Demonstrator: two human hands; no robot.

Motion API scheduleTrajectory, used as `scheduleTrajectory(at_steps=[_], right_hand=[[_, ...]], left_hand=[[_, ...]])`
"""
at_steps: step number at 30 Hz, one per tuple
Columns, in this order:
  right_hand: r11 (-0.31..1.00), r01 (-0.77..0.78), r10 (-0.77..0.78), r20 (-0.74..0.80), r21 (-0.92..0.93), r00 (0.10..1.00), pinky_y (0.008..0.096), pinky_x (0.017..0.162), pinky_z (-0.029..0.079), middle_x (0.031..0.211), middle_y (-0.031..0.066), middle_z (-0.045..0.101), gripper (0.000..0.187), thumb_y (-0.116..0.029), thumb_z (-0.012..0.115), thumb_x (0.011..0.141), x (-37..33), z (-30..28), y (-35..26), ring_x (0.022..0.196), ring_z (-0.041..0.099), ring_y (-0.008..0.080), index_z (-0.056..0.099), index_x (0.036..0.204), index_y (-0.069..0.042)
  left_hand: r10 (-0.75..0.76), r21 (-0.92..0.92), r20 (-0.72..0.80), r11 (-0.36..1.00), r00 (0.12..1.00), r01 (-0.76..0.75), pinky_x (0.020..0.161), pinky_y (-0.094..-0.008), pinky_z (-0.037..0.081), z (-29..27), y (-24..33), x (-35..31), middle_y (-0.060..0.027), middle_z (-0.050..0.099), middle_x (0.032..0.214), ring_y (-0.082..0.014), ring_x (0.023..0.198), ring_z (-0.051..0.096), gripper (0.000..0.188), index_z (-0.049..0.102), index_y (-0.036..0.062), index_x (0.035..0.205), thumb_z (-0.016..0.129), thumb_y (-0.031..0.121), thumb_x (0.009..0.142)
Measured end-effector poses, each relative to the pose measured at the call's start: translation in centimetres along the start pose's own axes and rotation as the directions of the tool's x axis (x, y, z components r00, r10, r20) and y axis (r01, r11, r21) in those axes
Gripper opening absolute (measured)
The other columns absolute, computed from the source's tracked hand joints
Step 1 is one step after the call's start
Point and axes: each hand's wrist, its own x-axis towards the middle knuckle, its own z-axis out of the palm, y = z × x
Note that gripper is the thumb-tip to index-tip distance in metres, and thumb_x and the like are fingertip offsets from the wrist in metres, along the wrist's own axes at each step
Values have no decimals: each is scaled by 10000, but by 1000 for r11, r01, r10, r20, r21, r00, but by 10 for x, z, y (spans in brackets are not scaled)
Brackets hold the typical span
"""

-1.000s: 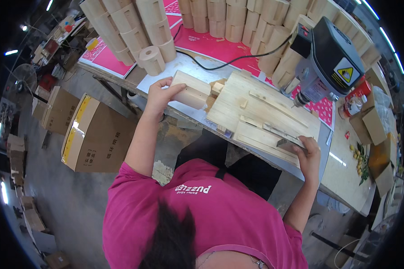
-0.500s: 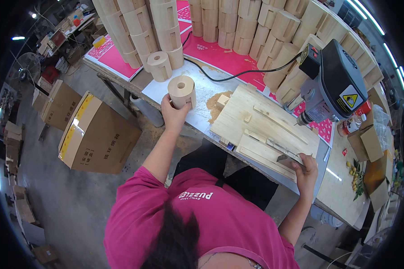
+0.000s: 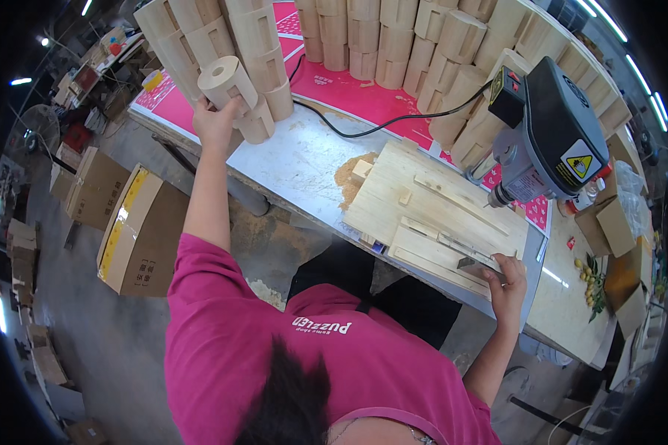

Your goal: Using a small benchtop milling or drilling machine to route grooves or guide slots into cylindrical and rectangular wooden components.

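My left hand (image 3: 214, 122) grips a pale wooden cylinder (image 3: 223, 76) with a round hole in its end. It is held tilted over another wooden cylinder (image 3: 257, 124) standing at the table's far left; whether the two touch is hard to tell. At the right, my right hand (image 3: 507, 282) has its fingers curled on the end of a narrow metal bar (image 3: 464, 250). That bar lies along a flat wooden jig (image 3: 375, 200) with strips and small blocks fixed on it. A dark flat piece (image 3: 468, 262) sits beside those fingers.
A black and grey drill press (image 3: 553, 141) stands over the jig's far right side. Its black cable (image 3: 378, 127) crosses the table. Tall stacks of wooden cylinders (image 3: 397, 41) line the back. Sawdust (image 3: 346, 182) lies left of the jig. Cardboard boxes (image 3: 152, 230) stand on the floor at left.
My left hand has carried the wooden cylinder left and away from me, from the table's near edge to above the standing cylinder. My right hand stays at the metal bar.
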Motion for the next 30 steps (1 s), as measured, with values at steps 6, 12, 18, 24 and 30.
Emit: scheduleTrajectory(at_steps=[6, 12, 18, 24, 30], right_hand=[[1000, 20, -20, -25, -1, 1000, 354, 715, 418, 824, 105, 578, 299, -34, 711, 643, 0, 1, 1, 799, 538, 288, 617, 927, -35], [1000, 27, -27, -18, -13, 999, 355, 712, 420, 827, 104, 584, 303, -40, 715, 640, 0, 1, 1, 798, 540, 288, 616, 927, -40], [1000, 26, -26, -27, -4, 999, 356, 712, 420, 830, 102, 586, 304, -43, 716, 638, -1, 1, 1, 806, 540, 291, 618, 926, -44], [999, 32, -33, -18, -16, 999, 359, 713, 420, 830, 101, 584, 312, -44, 716, 635, -1, 2, 0, 805, 537, 291, 619, 933, -46], [1000, 19, -19, -37, -10, 999, 363, 715, 418, 830, 106, 584, 310, -41, 712, 636, -3, -3, 0, 801, 534, 297, 619, 931, -43]], left_hand=[[4, 138, 76, 990, 997, -14, 766, -312, 493, 15, -29, 17, -140, 644, 1015, -203, 920, 625, 608, 535, -54, 1146, 769, 218, 656], [47, 124, 50, 991, 998, -53, 776, -344, 491, 27, -28, 17, -197, 635, 993, -263, 907, 628, 610, 550, -76, 1079, 780, 223, 600], [91, 70, 15, 993, 996, -92, 783, -349, 487, 31, -26, 10, -203, 634, 987, -276, 901, 625, 564, 559, -77, 1053, 773, 211, 618], [82, 187, 110, 977, 991, -102, 791, -318, 488, 20, -39, 23, -169, 606, 1085, -230, 944, 609, 659, 482, -51, 1192, 758, 242, 671], [192, 77, 102, 977, 976, -200, 877, -360, 445, 38, -58, 13, -221, 546, 1146, -310, 1033, 559, 804, 393, -64, 1246, 787, 215, 603]])
